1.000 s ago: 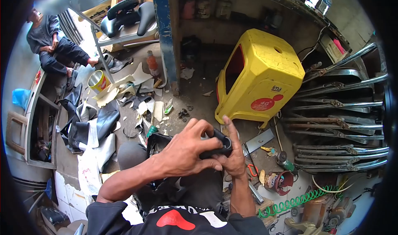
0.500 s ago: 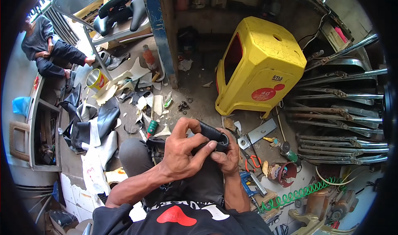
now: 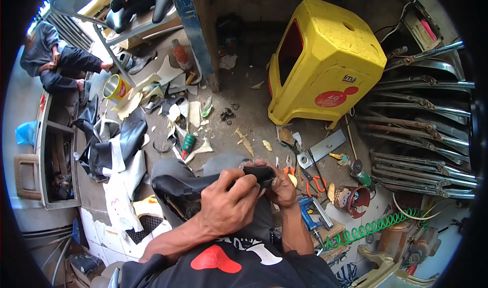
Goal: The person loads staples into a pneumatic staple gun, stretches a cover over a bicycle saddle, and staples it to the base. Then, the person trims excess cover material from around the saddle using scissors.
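Observation:
A black saddle-like piece with a smooth cover (image 3: 175, 184) lies across my lap, its narrow end raised between my hands. My left hand (image 3: 230, 199) pinches the cover near that narrow end, its fingers bent. On the other side, my right hand (image 3: 281, 186) grips the tip of the same piece, thumb and fingers around it. The wide end rests over my knee on the left, with its hollow underside partly showing. Just beyond my hands, pliers (image 3: 289, 167) and orange-handled scissors (image 3: 316, 186) lie on the floor.
A yellow stool (image 3: 330, 59) stands ahead. Stacked metal frames (image 3: 422, 125) fill the right side, above a green coiled hose (image 3: 376, 229). Scraps and black material (image 3: 133, 130) cover the left floor, near a green-handled screwdriver (image 3: 188, 143). A seated person (image 3: 56, 59) is at the upper left.
The black piece has turned and come down, so its wide end shows at the left over my knee. Both hands have shifted along with its narrow end. The view has tilted downward.

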`<state>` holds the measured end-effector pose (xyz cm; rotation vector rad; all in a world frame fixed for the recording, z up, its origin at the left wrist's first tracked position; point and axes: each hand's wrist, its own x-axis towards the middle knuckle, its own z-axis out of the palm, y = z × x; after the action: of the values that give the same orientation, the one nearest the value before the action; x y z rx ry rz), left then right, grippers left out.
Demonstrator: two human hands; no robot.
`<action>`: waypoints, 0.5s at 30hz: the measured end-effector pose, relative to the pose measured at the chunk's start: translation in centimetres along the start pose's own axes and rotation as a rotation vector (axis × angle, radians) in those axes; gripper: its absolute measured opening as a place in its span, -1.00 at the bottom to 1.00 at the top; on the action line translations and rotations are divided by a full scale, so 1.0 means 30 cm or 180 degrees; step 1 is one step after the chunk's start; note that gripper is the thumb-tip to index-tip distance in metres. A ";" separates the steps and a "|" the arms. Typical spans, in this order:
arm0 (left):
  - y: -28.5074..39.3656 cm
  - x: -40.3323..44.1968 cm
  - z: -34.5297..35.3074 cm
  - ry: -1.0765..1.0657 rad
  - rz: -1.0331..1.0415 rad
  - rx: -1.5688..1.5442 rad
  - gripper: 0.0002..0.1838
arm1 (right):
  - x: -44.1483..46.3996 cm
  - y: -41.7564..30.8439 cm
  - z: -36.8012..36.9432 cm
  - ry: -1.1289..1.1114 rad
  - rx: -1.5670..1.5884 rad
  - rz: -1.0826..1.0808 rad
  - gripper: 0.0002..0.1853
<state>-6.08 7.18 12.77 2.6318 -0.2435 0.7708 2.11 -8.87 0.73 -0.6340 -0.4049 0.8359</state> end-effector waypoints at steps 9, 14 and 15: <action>-0.024 -0.004 0.034 0.0588 0.0029 -0.0240 -0.74 | 0.030 -0.007 0.027 0.0475 -0.0894 -0.0475 -0.42; -0.018 0.004 0.061 0.0616 -0.0171 -0.0137 -0.75 | -0.086 -0.044 0.011 0.1513 -0.2010 -0.0090 -0.40; -0.019 0.001 0.062 0.0631 -0.0301 -0.0075 -0.76 | -0.135 -0.067 -0.018 0.2074 -0.2620 0.0495 -0.37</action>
<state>-5.00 6.93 11.17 2.5023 -0.0720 0.9815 1.06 -13.25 1.30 -1.6608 -0.0819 0.5375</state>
